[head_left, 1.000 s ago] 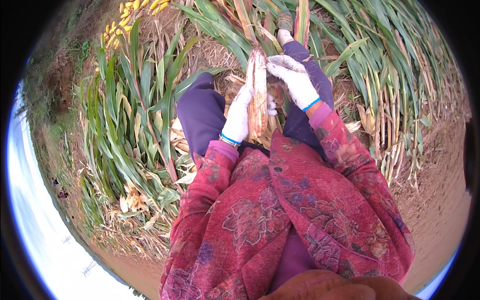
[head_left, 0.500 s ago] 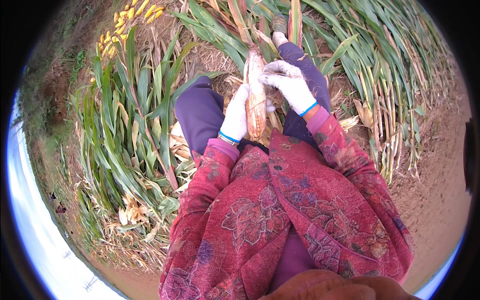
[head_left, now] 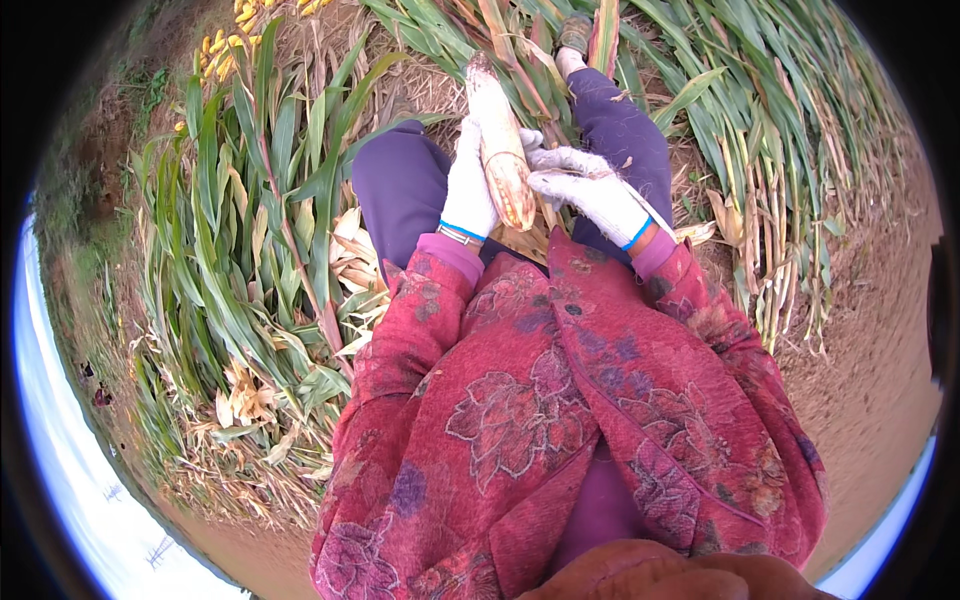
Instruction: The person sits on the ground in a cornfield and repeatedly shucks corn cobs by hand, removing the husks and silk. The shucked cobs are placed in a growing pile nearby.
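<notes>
A long ear of corn (head_left: 503,150) in thin pale husk lies tilted in my left hand (head_left: 468,185), its stem end pointing away and its yellowish kernels showing at the near end. That gloved hand is closed around the ear from the left, with fingertips showing past its right side. My right hand (head_left: 590,190), also in a white glove, is beside the near end with its fingers bent together and their tips against or very close to the ear. Whatever they pinch is hidden.
Cut green corn stalks (head_left: 250,220) lie to the left, and more stalks (head_left: 750,150) spread on the right. Husked yellow ears (head_left: 218,52) are piled at the far left. Dry husks (head_left: 355,255) lie by my left knee. Bare soil (head_left: 860,330) is at the right.
The ear has shifted farther away and leftward, its near end rising in view. My left hand has slid toward that end; the right hand has moved down and right along the ear.
</notes>
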`<state>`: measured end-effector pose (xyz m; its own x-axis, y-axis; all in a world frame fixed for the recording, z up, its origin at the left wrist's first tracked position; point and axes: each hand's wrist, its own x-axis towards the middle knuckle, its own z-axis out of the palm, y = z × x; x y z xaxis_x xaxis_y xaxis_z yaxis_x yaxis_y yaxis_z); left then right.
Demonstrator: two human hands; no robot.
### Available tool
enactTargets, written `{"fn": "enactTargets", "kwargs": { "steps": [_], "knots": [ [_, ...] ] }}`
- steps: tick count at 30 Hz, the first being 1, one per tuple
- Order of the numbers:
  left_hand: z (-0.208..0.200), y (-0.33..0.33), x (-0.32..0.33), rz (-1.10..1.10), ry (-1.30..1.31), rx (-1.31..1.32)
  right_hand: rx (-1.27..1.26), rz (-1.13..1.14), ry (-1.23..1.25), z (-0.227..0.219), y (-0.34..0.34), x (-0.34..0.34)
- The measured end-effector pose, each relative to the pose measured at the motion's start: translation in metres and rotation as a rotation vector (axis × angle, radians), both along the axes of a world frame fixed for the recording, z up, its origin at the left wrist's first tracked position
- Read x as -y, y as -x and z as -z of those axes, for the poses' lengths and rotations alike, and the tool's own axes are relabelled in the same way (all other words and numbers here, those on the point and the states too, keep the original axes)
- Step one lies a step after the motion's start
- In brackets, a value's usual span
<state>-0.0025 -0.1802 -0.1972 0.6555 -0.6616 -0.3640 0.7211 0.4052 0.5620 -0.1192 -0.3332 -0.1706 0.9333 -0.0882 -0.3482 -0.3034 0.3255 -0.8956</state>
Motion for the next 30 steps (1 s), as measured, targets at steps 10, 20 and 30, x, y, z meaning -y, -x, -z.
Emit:
{"fn": "enactTargets", "kwargs": {
  "steps": [10,20,30],
  "knots": [
    [-0.004,0.001,-0.004,-0.112,-0.073,-0.005,-0.29,-0.282,0.13,0.002,0.012,-0.025],
    [-0.008,-0.007,-0.008,-0.168,-0.094,-0.053,-0.15,-0.106,0.078,0.026,0.028,-0.032],
    [-0.094,-0.195,-0.026,-0.31,0.042,0.107,-0.05,0.199,-0.02,0.011,0.071,0.035]
  ]
}}
